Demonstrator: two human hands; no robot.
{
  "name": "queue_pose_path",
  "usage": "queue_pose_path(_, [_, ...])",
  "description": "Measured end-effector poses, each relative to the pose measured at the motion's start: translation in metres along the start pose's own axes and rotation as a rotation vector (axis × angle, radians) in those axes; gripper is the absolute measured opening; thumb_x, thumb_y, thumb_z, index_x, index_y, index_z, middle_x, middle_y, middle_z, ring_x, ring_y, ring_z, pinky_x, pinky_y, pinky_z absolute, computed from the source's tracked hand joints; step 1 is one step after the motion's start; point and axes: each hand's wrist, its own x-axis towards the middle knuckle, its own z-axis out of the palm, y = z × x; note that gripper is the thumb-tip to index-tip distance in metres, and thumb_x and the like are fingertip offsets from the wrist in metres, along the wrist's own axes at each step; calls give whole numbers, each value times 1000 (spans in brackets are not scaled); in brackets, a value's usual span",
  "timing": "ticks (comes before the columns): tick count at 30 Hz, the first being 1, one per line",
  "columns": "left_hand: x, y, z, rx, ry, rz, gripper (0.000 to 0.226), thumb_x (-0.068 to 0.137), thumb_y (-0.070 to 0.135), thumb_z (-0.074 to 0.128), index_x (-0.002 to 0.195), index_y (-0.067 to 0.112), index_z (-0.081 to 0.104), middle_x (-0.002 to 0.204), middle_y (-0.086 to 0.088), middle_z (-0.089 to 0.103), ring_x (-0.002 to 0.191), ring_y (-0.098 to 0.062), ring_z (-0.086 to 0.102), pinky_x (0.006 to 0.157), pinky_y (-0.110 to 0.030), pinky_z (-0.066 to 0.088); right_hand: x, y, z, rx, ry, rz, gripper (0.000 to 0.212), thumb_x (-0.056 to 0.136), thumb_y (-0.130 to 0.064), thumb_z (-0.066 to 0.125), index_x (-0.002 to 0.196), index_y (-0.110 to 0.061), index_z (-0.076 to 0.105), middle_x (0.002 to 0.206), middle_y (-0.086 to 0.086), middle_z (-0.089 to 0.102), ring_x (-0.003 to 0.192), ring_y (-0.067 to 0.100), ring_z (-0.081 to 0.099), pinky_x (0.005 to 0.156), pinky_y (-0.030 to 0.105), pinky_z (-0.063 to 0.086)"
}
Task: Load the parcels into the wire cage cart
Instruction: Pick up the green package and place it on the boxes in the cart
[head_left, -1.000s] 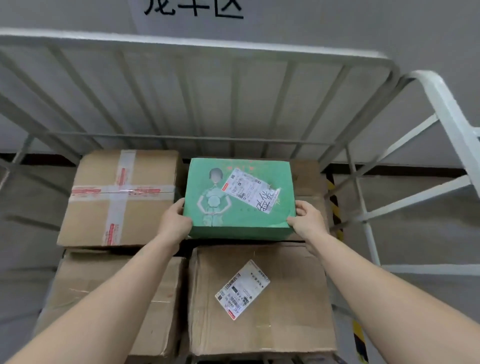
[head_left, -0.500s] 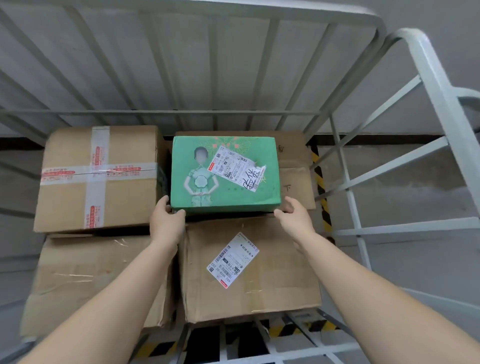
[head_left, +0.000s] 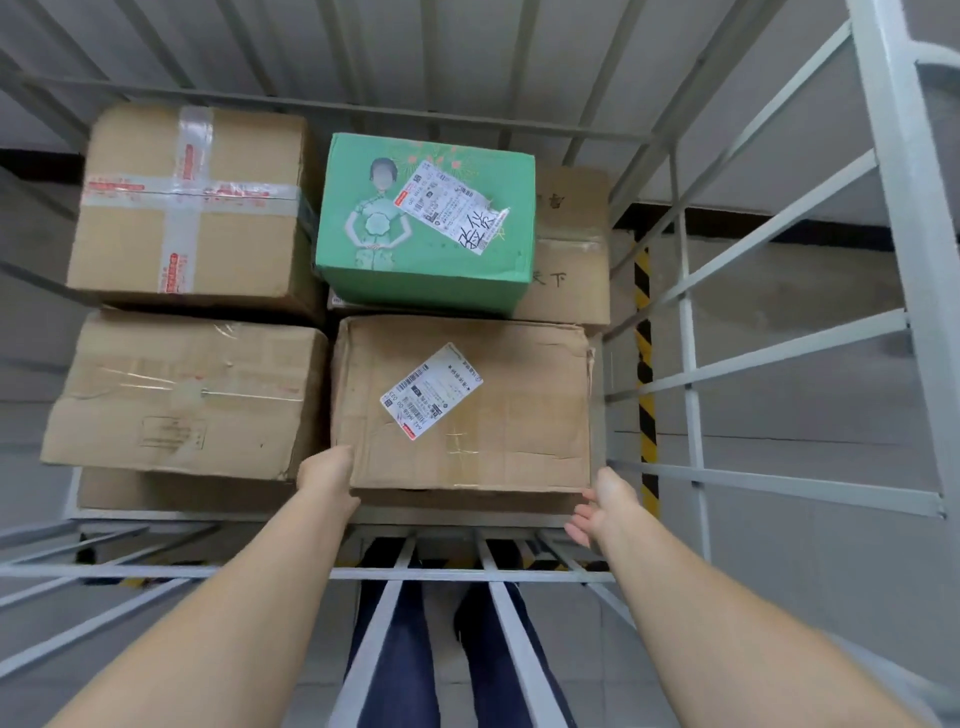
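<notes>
Since the parcels already sit inside the pale grey metal wire cage cart (head_left: 688, 358), the step in hand looks like squaring up the front stack. The left hand (head_left: 327, 475) rests on the near corner, at 7 o'clock, of the large brown cardboard box with a white shipping label (head_left: 519, 415). Its fingers are hidden down the side, so whether it grips or merely presses cannot be told. The right hand (head_left: 605, 512) is spread and relaxed, holding nothing, just beside the corner at 5 o'clock.

To do this well, both palms should probably meet the two near corners low down and push evenly toward 12 o'clock, so the box slides flush without twisting. That box's skin is soft and creased, its right edge torn, so it will likely dent under fingertip pressure; flat palms suit it better.

At 12 o'clock the green printed cardboard box with a crumpled white label (head_left: 426, 249) rests on top of the rear stack, crisp-edged and smooth; a hard shove below could shift it. At 10 o'clock lies the square brown carton crossed with clear and red-printed tape (head_left: 192, 208), its tape glossy. At 9 o'clock lies the wrinkled brown carton with clear tape (head_left: 182, 389), touching the labelled box. The cart's bare floor bars (head_left: 467, 574) show at 6 o'clock.
</notes>
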Motion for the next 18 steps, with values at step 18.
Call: queue_pose_path(18, [98, -50, -6, -562, 21, -542, 33, 96, 27, 44, 117, 15, 66, 121, -12, 65, 113, -37, 59, 100, -59, 43, 107, 8, 2, 298, 154, 230, 62, 97, -45, 45, 147, -12, 30, 150, 18, 34, 137, 40, 35, 111, 57, 32])
